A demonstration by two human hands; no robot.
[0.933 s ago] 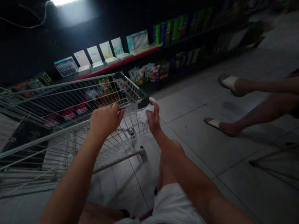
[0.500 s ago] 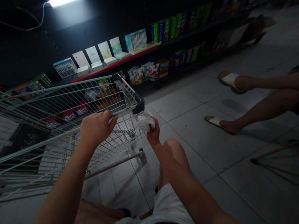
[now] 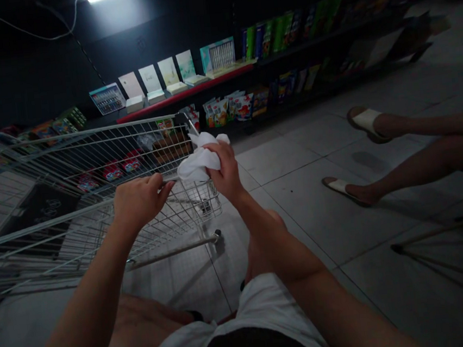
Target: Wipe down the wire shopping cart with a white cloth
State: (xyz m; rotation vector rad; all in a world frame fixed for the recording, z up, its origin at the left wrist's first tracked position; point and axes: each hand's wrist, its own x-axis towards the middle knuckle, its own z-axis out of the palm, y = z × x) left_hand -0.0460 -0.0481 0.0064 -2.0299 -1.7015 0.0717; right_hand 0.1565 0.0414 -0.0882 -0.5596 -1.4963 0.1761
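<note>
The right hand [image 3: 226, 169] has risen since a moment ago, taking the white cloth [image 3: 198, 163] with it. The crumpled cloth, low at the cart's corner before, now bunches out past the right fingers [image 3: 216, 154], above the handle, and the black end cap seen earlier is out of sight behind it. Those fingers are closed together, clamped around the cloth.

The left hand [image 3: 138, 204] sits at the grey handle bar [image 3: 48, 224] of a wire shopping cart [image 3: 90, 149]. Its fingers [image 3: 159, 185] lie together, curved toward the bar, though whether they grip it or only rest there I can't tell.

Just beyond the left fingers, inside the cart, lie red packets [image 3: 113, 172] and a brown box [image 3: 169, 148]. Well past the right fingers, a red-edged shelf [image 3: 183, 93] holds pale display cards [image 3: 168, 70], with colourful snack packets [image 3: 229, 111] on the level below; all their print is too small and blurred to read. Far to the right of those fingers, a seated person's bare legs [image 3: 418, 161] end in white slide sandals [image 3: 368, 125], above grey floor tiles [image 3: 287, 157].
</note>
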